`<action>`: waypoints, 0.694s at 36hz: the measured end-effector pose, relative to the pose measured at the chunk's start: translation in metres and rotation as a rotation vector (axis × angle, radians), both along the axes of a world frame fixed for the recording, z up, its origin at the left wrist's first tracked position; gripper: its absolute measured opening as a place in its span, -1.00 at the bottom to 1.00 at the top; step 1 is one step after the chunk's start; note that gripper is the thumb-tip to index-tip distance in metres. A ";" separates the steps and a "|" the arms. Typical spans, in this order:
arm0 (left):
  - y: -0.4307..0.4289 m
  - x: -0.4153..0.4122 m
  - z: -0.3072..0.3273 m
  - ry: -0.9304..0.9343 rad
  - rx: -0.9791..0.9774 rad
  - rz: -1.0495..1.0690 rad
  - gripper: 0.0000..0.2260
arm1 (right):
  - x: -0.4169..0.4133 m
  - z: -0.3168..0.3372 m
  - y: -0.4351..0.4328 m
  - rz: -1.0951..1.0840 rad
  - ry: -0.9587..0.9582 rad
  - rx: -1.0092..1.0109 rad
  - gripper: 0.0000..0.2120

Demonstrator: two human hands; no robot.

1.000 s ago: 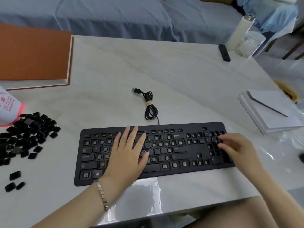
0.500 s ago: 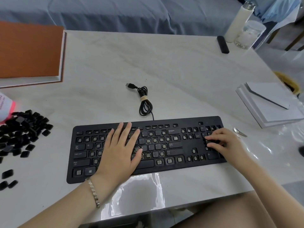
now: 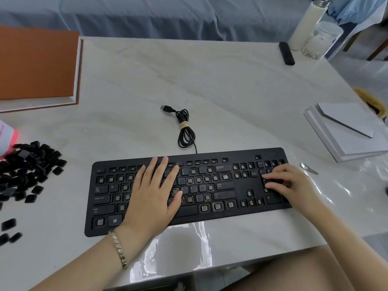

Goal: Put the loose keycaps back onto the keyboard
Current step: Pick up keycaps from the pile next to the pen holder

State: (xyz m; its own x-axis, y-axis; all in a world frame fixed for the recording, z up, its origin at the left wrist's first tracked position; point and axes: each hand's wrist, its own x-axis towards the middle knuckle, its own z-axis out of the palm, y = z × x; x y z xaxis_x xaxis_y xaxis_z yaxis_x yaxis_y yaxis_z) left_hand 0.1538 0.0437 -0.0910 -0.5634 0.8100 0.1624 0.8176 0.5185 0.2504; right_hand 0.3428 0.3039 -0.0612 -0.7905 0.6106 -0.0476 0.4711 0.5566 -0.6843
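A black keyboard lies near the table's front edge, with many bare key sockets and a few caps in place. Loose black keycaps are heaped to its left, and three more lie apart nearer the front. My left hand rests flat on the keyboard's middle-left, fingers straight and spread. My right hand is over the number pad, its bent fingertips pressing down on the keys there. No keycap shows between its fingers.
The keyboard's coiled USB cable lies behind it. An orange-covered book sits far left, white paper sheets at right, a small metal tool beside the number pad, and a bottle, jar and black stick at the back right.
My right hand shifted slightly left over the number pad, its fingertips staying on the keys. The left hand stayed flat on the keyboard. The view tilted a little.
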 end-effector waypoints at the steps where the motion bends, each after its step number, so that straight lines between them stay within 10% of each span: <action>1: 0.000 0.000 0.000 0.002 0.003 0.000 -0.52 | 0.000 0.001 0.000 0.005 0.001 0.006 -0.78; 16: 0.000 0.000 0.000 0.012 0.022 -0.011 -0.53 | 0.019 -0.023 -0.033 -0.065 0.063 0.590 -0.86; 25: 0.001 0.000 -0.001 0.003 0.021 -0.006 -0.53 | 0.003 -0.007 -0.041 -0.242 -0.057 0.405 -0.81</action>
State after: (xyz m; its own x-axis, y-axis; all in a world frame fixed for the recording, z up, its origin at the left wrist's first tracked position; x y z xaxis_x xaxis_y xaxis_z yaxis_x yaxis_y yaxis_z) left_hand 0.1533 0.0449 -0.0915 -0.5577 0.8101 0.1809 0.8217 0.5081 0.2582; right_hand 0.3462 0.2630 -0.0684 -0.6259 0.7556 0.1932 0.6510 0.6426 -0.4041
